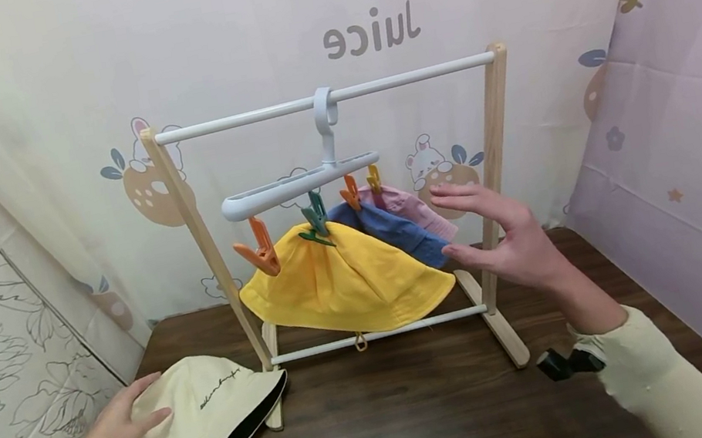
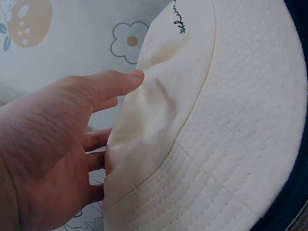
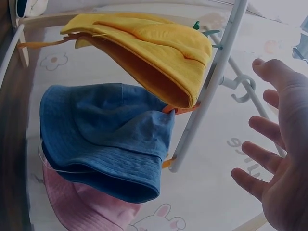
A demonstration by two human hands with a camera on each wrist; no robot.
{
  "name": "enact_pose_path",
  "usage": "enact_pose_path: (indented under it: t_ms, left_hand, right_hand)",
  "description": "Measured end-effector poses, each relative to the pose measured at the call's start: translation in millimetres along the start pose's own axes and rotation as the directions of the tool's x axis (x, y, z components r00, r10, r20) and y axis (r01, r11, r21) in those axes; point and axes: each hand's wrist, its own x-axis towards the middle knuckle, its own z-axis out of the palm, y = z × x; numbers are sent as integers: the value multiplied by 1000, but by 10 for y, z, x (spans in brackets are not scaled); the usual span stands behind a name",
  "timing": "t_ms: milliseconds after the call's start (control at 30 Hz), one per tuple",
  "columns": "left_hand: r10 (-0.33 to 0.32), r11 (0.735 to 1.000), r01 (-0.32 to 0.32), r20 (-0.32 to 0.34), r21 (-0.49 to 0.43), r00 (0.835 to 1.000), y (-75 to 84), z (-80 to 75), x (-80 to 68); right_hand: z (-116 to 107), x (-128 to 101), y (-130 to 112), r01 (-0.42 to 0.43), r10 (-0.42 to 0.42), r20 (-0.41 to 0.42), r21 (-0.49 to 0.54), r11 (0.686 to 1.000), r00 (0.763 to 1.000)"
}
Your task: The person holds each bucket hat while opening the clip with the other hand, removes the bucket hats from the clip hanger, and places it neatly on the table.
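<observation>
A dark brown wood-grain desk is carrying a freestanding rack of pale wooden posts and white rods, while a cream fabric bucket hat with dark script and a black underside is sitting beside the rack's left foot. Bucket hats of yellow, blue and pink cloth are hanging in a row beneath a slim pale-grey plastic hanger on the top rod. The right hand is hovering spread just beside them, holding nothing; the left hand is resting on the cream hat's crown, thumb and fingers parted, and an orange plastic clip is dangling from the hanger's near end.
</observation>
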Motion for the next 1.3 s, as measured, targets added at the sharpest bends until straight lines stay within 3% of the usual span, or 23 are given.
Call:
enact_pose_path:
  t_ms: [267,700,1033,1300]
  left_hand:
    - [25,1000,-25,-58,1,998,-1,-1,8]
    - [-2,999,-1,-76,-35,997,95,-40,13]
    - [64,997,-68,-138,-22,988,143,-86,35]
    - [80,996,-86,-177,-29,981,195,-99,24]
  right_hand:
    - [7,10,-10,0,0,12,-8,1000,1000]
    - [88,56,-30,16,-16,17,-3,1000,1000]
    - [80,119,-60,17,-17,7,1,1000,1000]
    - [100,115,-55,13,-13,12,3,1000,1000]
